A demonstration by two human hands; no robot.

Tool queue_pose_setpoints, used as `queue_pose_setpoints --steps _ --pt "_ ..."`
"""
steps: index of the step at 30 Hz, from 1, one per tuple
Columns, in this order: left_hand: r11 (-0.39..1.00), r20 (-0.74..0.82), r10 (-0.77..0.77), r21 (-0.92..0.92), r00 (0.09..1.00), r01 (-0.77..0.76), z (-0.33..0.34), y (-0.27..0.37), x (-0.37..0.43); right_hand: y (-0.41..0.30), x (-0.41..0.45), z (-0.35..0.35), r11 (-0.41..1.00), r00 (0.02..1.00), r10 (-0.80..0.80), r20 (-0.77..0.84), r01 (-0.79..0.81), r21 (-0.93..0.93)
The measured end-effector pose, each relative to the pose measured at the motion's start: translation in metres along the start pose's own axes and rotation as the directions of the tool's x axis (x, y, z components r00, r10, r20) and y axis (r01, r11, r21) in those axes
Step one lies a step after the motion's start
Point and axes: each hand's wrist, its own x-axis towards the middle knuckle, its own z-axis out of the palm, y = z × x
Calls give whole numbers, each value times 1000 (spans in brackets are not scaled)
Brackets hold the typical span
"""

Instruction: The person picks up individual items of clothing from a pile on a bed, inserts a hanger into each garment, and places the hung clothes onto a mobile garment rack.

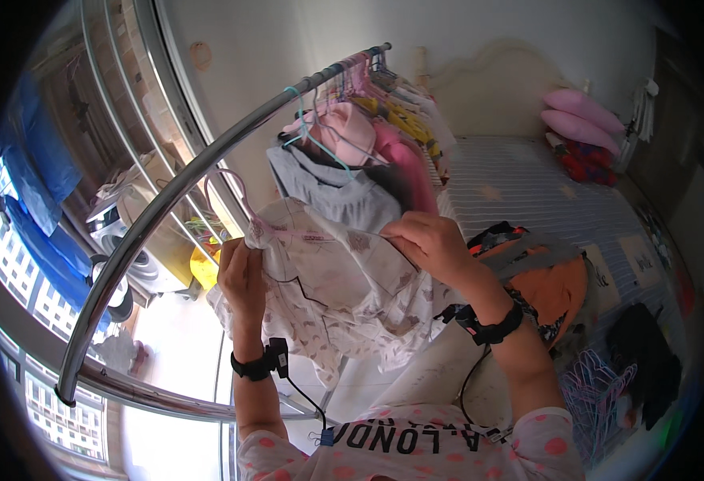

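A white patterned garment [352,288] hangs spread out on a pink hanger [245,198], whose hook rises near the metal rail. My left hand [242,276] grips the garment at its left shoulder, just below the hook. Pinched in the fingers of my right hand [427,243] is the upper right edge of the same garment. Behind it, a grey garment [334,186] and pink clothes hang from the rail, with a teal hanger [322,141] in front of them. Whether my right fingers also hold the hanger's arm cannot be seen.
A curved metal clothes rail [207,156] crosses from lower left to the back, full of clothes at its far end. On the striped bed [508,174] lie an orange item [553,282], black cloth [643,355], a pile of hangers [595,385] and pink pillows [580,117].
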Motion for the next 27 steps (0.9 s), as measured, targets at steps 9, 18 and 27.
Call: queue_pose_setpoints --steps 9,18,27 --pt "959 -44 -64 275 997 73 16 -46 7 6 17 11 961 954 208 -217 -158 227" --pt "974 -87 -169 -166 982 153 77 -51 -27 -17 67 2 894 912 378 -163 -313 321" --pt "812 252 -364 -386 897 438 115 -18 -33 30 61 37 806 821 555 -135 -490 334"
